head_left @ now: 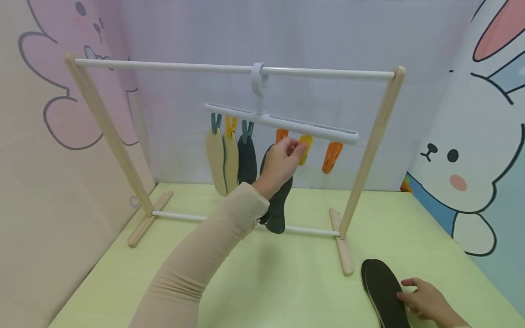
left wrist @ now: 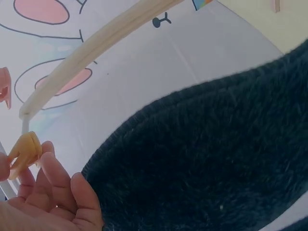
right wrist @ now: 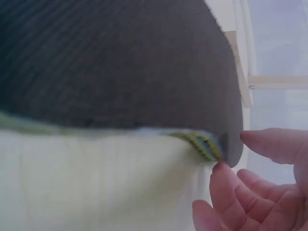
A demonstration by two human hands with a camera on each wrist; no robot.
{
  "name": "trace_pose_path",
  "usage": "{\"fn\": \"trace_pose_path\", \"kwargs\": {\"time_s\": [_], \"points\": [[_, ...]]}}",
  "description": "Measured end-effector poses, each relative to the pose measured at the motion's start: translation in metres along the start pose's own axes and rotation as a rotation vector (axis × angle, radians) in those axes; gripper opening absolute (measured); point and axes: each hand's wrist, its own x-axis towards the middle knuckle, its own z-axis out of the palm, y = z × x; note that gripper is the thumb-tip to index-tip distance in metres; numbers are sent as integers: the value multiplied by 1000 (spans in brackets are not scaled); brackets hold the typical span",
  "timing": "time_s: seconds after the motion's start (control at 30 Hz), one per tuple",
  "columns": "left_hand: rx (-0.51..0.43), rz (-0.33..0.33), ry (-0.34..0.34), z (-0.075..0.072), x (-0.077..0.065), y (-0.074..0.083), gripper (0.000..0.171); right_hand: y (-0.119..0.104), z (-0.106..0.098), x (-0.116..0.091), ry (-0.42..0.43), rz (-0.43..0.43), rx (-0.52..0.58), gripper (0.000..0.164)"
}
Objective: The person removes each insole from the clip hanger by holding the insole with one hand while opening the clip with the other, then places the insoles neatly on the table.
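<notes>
My left hand (head_left: 280, 164) pinches a yellow clothespin (head_left: 305, 150) on the white hanger (head_left: 311, 130); its thumb and fingers close on the clip in the left wrist view. Behind that hand, dark insoles (head_left: 276, 214) hang beneath an orange clothespin (head_left: 281, 134), partly hidden by the wrist. Down on the table at the right, dark insoles (head_left: 383, 291) lie stacked. My right hand (head_left: 426, 300) is at their edge, thumb and fingers spread apart, fingertips at the insole rim (right wrist: 233, 149) in the right wrist view.
The hanger hooks over the white top rod (head_left: 172, 66) of a wooden-legged rack (head_left: 369, 150). At its left hang beige insoles (head_left: 215, 161) and a dark insole (head_left: 247, 159) from green and yellow clips. Another orange clothespin (head_left: 332, 157) hangs near its right end. Cartoon-printed walls enclose the yellow table (head_left: 242, 282).
</notes>
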Motion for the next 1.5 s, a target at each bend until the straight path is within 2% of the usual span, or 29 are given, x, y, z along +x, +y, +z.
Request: {"fn": "trace_pose_path", "kwargs": {"time_s": [0.1, 0.3, 0.43, 0.53, 0.7, 0.77, 0.83, 0.9, 1.0, 1.13, 1.27, 1.37, 1.5], "points": [[4, 58, 5, -1, 0, 3, 24, -5, -4, -1, 4, -39, -17, 52], [-94, 57, -33, -2, -3, 8, 24, -15, -3, -1, 15, -67, -25, 53], [-73, 88, -4, -5, -2, 10, 24, -26, -2, -3, 45, -126, -93, 49], [-79, 106, 63, -7, -1, 8, 24, -38, -2, -8, 76, -163, -145, 46], [-152, 144, 261, -10, 1, 1, 24, -62, 8, -16, 133, -205, -161, 37], [-139, 138, 321, -10, 2, -2, 23, -71, 14, -18, 149, -230, -152, 33], [-91, 103, 340, -10, 3, -3, 21, -79, 20, -19, 157, -257, -141, 31], [-33, 55, 319, -9, 5, -2, 24, -86, 25, -21, 169, -293, -141, 28], [50, -4, 239, -6, 6, -1, 37, -96, 31, -22, 180, -342, -140, 26], [82, -46, 125, -5, 8, -1, 47, -108, 37, -24, 161, -388, -117, 24], [99, -79, 80, -5, 8, -3, 44, -120, 43, -26, 139, -424, -85, 23], [118, -81, 68, -6, 7, -4, 38, -127, 45, -26, 127, -474, -58, 22], [140, -27, 53, -8, 8, -6, 34, -136, 45, -24, 122, -533, -27, 25]]}}
